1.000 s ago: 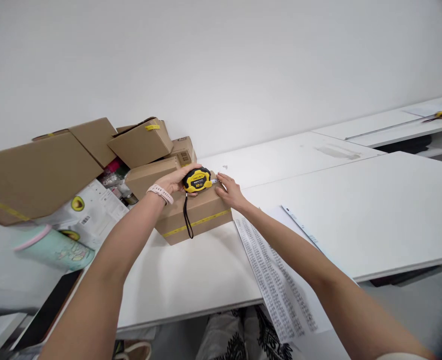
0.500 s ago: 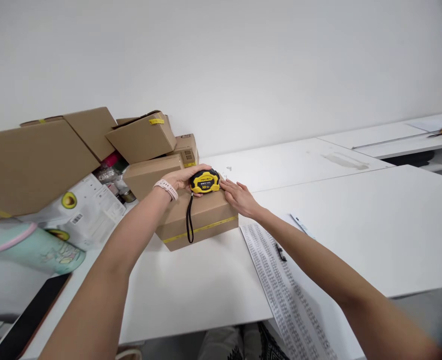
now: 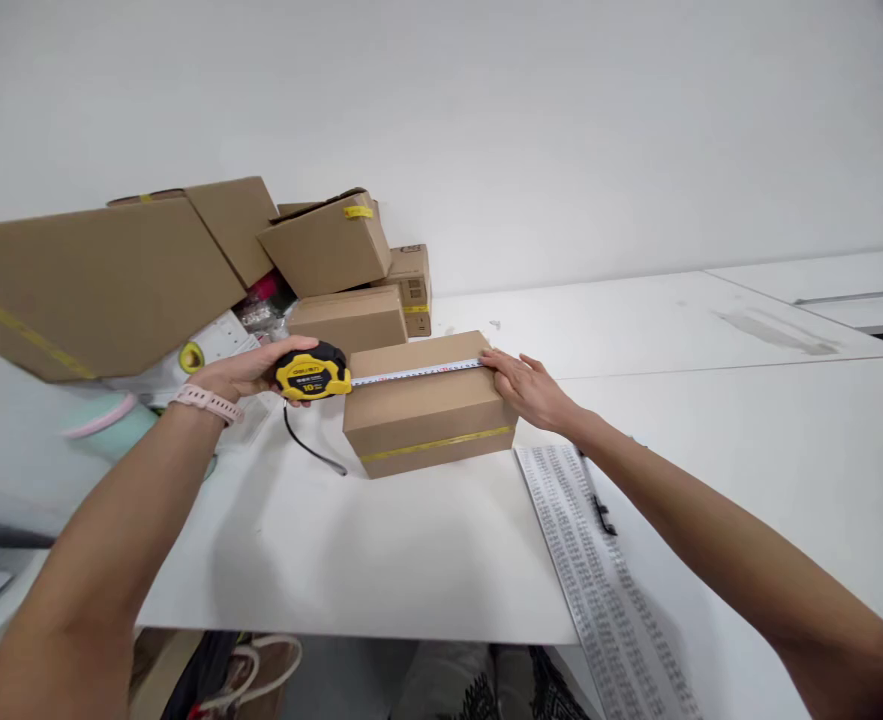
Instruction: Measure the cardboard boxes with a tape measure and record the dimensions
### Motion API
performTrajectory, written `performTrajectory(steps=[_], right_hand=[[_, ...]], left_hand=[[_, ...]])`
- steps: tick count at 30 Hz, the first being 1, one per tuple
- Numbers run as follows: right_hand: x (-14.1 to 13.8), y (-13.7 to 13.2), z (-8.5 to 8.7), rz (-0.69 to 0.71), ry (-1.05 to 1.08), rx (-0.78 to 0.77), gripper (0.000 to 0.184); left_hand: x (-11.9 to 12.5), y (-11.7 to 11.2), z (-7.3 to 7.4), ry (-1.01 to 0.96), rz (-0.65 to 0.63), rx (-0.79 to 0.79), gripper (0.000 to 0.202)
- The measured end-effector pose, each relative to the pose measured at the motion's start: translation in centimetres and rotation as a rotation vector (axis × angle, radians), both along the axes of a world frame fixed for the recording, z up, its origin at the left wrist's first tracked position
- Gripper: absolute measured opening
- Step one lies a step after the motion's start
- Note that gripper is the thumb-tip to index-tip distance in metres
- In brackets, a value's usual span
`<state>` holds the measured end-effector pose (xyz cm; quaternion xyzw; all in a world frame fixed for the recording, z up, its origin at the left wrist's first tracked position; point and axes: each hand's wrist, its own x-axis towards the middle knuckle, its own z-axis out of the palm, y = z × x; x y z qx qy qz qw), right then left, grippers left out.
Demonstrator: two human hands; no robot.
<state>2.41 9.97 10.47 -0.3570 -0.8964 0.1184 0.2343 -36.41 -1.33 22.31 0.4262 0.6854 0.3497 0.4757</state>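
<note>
My left hand (image 3: 250,372) is wrapped round a yellow and black tape measure (image 3: 311,371) just off the left end of a closed cardboard box (image 3: 430,410). The measure's black wrist strap (image 3: 313,455) hangs down to the table. From its mouth the white blade (image 3: 418,374) runs straight across the box top to the right edge. There my right hand (image 3: 527,388) presses the blade's end against the box corner, its fingers together; the tip itself is hidden under them. Yellow tape crosses the box's near side.
More cardboard boxes (image 3: 328,245) are piled at the back left, with a large one (image 3: 96,270) nearest. A mint-green cup (image 3: 107,425) stands behind my left forearm. Printed sheets (image 3: 583,560) and a black pen (image 3: 604,515) lie under my right arm. The wall (image 3: 561,140) closes off the back.
My left hand has moved left with the tape measure, off the box top, and the blade now stretches out. My right hand stays at the box's right edge. The view has shifted.
</note>
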Motion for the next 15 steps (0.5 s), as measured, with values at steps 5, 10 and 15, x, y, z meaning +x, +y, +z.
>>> performTrajectory(steps=[5, 10, 15], right_hand=[[-0.1, 0.4, 0.0, 0.014, -0.014, -0.031, 0.058], [-0.1, 0.6, 0.1, 0.001, 0.042, -0.138, 0.068], [-0.1, 0.6, 0.0, -0.002, 0.112, -0.205, 0.078]], left_hand=[[-3.1, -3.2, -1.7, -0.034, 0.087, -0.009, 0.05], [-3.3, -3.5, -2.3, -0.035, 0.076, 0.004, 0.054], [-3.3, -3.7, -2.1, -0.006, 0.055, 0.004, 0.054]])
